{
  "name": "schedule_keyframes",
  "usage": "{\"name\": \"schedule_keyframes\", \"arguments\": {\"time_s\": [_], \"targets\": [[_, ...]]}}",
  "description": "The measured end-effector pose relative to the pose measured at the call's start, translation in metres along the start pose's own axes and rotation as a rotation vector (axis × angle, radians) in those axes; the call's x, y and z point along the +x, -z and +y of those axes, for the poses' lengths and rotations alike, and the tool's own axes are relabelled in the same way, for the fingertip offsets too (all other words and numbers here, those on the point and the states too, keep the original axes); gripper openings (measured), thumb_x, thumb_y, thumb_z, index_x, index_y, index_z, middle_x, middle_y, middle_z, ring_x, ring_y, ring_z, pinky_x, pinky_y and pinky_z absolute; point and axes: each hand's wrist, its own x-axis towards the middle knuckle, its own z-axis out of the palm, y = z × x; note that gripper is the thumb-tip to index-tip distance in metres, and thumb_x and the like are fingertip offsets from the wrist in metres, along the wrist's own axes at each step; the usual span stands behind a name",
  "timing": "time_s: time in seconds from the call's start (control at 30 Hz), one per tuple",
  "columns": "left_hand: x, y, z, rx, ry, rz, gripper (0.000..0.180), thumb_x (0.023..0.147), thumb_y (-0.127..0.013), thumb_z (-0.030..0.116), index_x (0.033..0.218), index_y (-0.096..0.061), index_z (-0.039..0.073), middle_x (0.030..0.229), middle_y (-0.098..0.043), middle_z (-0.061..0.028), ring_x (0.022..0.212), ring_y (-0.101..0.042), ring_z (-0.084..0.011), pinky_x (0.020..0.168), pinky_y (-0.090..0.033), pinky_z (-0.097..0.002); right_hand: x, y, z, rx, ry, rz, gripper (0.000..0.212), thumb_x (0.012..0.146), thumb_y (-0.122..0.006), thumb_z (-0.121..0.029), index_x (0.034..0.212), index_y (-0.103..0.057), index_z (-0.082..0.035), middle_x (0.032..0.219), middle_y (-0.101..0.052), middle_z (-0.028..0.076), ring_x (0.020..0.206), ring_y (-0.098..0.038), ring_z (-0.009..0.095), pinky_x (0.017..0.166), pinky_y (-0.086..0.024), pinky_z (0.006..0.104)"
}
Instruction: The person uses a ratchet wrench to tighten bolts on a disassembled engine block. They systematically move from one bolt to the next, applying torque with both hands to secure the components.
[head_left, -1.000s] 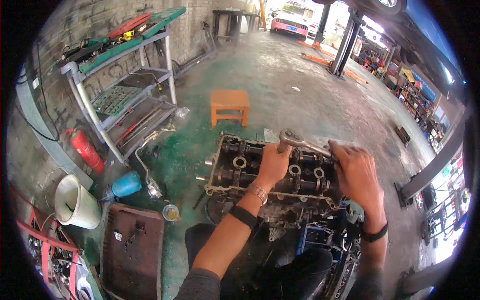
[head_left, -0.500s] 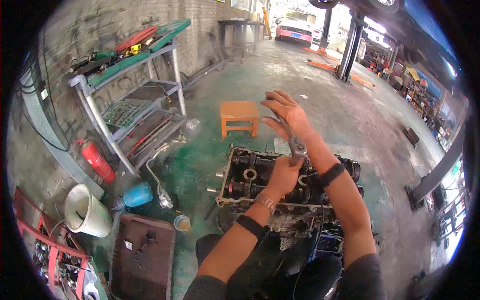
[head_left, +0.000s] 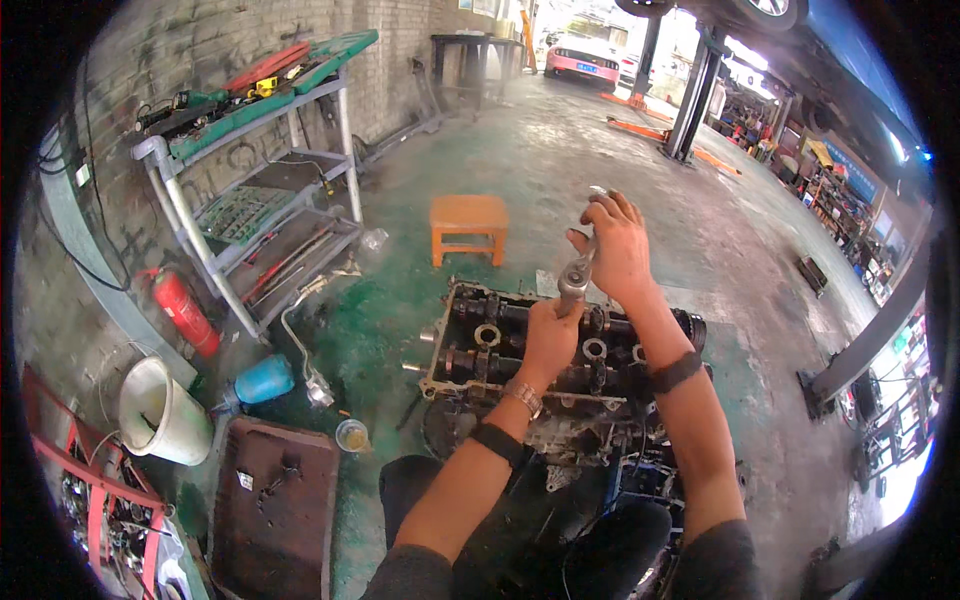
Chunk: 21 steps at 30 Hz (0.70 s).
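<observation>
My left hand (head_left: 550, 345) is closed around a metal ratchet wrench (head_left: 573, 279), its round head standing up above the fist. My right hand (head_left: 618, 245) curls at the upper end of the wrench, where a metal part rises from the head toward the palm; the fingers partly hide it. Both hands are raised over a greasy engine cylinder head (head_left: 470, 390) with its camshafts (head_left: 465, 360) exposed, lying in front of me. The wrench appears to be above the engine, not touching it.
An orange stool (head_left: 468, 215) stands beyond the engine. To the left are a tool cart (head_left: 345, 150), fire extinguisher (head_left: 185, 312), white bucket (head_left: 190, 430), blue bottle (head_left: 265, 380), small cup (head_left: 352, 435) and brown tray (head_left: 325, 520). Lift posts (head_left: 690, 110) rise at the right.
My right hand's fingers have gone from spread to curled at the wrench's upper end. The left hand keeps its hold on the wrench. The view has shifted slightly.
</observation>
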Motion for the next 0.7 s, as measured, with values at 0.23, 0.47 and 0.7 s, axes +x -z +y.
{"name": "schedule_keyframes", "arguments": {"time_s": [0.23,0.47,0.7], "targets": [[0.002,-0.007,-0.001,0.066,-0.039,0.052,0.044,0.099,-0.065,0.021,0.068,-0.049,-0.006,0.054,-0.043,-0.0082,0.054,-0.036,-0.0185,0.055,-0.036,-0.0400,-0.068,0.104,-0.004,-0.156,-0.090,-0.141,0.033,0.080,-0.079,-0.019,0.104,-0.064,-0.003,0.095,-0.067,0.020,0.090,-0.063,0.042,0.078,-0.048,0.0501],[0.004,-0.011,-0.016,0.202,-0.156,0.050,0.043,0.100,-0.062,0.022,0.072,-0.050,-0.008,0.056,-0.044,-0.0176,0.052,-0.039,-0.0269,0.056,-0.039,-0.0430,-0.130,0.207,-0.092,0.039,0.116,-0.468,0.072,0.082,-0.080,-0.025,0.135,-0.051,0.015,0.119,-0.066,0.029,0.080,-0.071,0.035,0.067,-0.058,0.0396],[0.011,-0.003,-0.021,0.203,-0.170,0.000,0.039,0.104,-0.055,0.023,0.075,-0.051,-0.003,0.058,-0.043,-0.0121,0.054,-0.037,-0.0246,0.053,-0.034,-0.0450,-0.100,0.203,-0.079,0.081,0.044,-0.407,0.054,0.082,-0.071,-0.008,0.133,-0.057,0.006,0.118,-0.067,0.025,0.091,-0.069,0.040,0.078,-0.056,0.0450]]}}
